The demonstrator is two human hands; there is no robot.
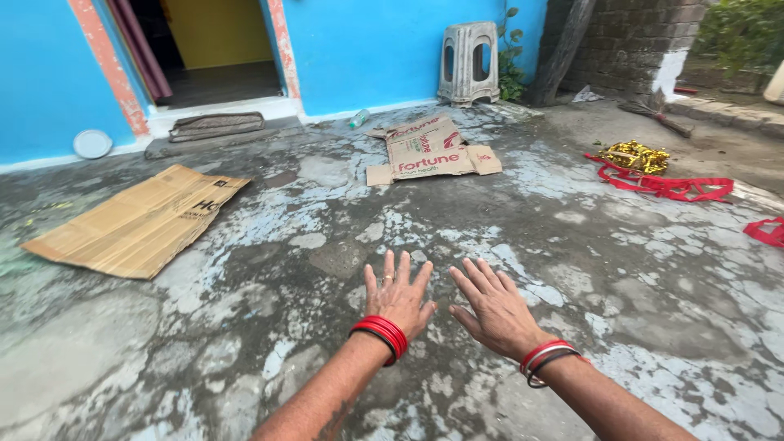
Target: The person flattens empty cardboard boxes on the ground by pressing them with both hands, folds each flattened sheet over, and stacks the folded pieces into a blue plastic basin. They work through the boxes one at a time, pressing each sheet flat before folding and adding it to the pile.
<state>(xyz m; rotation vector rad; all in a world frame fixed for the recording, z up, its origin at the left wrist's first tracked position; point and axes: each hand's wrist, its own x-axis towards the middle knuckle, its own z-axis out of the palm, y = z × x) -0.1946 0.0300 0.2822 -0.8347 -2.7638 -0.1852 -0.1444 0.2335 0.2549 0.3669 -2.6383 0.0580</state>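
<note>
hands spread empty, left hand [398,300], right hand [495,309], cardboard [139,220] well apart

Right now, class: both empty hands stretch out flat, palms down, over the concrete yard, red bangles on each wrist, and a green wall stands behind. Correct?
Not quite. The head view shows the wall is blue, not green. The left hand and right hand are as described.

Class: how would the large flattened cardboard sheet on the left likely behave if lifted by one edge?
The cardboard sheet looks thin and wide, so probably light. Its visible creases suggest it would sag or fold rather than stay stiff. Lying flat on rough, flaking ground, it would likely drag, not slide easily.
</note>
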